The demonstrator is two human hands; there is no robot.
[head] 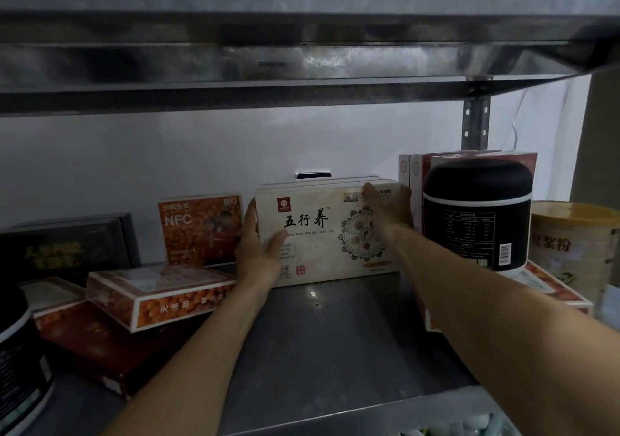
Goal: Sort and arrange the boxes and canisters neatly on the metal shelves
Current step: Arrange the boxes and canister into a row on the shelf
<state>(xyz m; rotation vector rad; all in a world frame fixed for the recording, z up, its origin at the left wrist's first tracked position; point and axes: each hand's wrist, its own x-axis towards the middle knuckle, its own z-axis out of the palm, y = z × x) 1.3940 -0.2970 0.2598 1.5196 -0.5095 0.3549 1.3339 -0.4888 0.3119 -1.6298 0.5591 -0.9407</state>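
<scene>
A cream box with black Chinese characters [318, 234] stands upright at the back of the metal shelf [335, 328], in front of a few similar boxes. My left hand [260, 244] grips its left edge. My right hand [391, 211] presses on its upper right corner and front. A black canister with a white band [478, 214] stands just right of it on a flat orange box [550, 284]. An upright orange NFC box [200, 229] stands to the left.
Flat orange boxes [157, 293] and a dark red box [97, 338] lie stacked at left, with a black box [67, 248] behind and a dark canister [18, 362] at the left edge. A gold tin [573, 244] stands far right. An upper shelf [302, 63] hangs overhead.
</scene>
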